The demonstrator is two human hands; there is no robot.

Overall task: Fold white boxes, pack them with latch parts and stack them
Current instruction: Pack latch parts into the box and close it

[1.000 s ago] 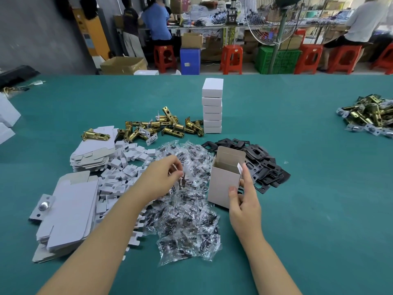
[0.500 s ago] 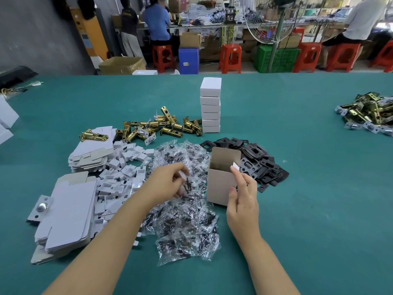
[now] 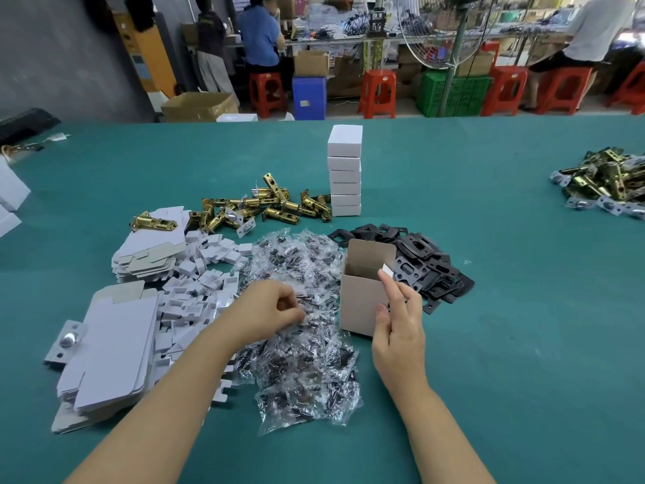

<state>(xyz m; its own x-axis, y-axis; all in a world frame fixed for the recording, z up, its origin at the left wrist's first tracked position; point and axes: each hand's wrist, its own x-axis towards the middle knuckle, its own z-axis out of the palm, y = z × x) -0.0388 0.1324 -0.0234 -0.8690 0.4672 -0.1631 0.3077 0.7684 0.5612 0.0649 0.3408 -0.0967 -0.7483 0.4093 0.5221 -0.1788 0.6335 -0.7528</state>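
Nearest the table's front edge, two bare forearms reach in over the green felt-covered table [image 3: 488,239]. The left hand [image 3: 270,310] lies on a heap of small clear plastic screw packets [image 3: 300,344], fingers curled down into it; whether they pinch a packet I cannot tell. The right hand [image 3: 398,330] clasps the near right corner of an upright open white cardboard box [image 3: 363,295], thumb on the front wall, fingers behind, the index finger stretched up to the white side flap at the rim. The box stands at the packet heap's right edge, its top flap raised.

Toward the front left corner lies a pile of flat unfolded white box blanks [image 3: 108,351], with a silver latch faceplate [image 3: 66,342] poking out beside it. Between blanks and packets sits a scatter of small white cardboard inserts [image 3: 199,284]. Just behind the box spreads a heap of black metal strike plates [image 3: 419,260]. Farther back, near mid-table, are brass-coloured latch bolts [image 3: 265,206] and, just right of them, a stack of closed white boxes [image 3: 345,172]. A second pile of brass latches [image 3: 603,183] rests at the right edge.
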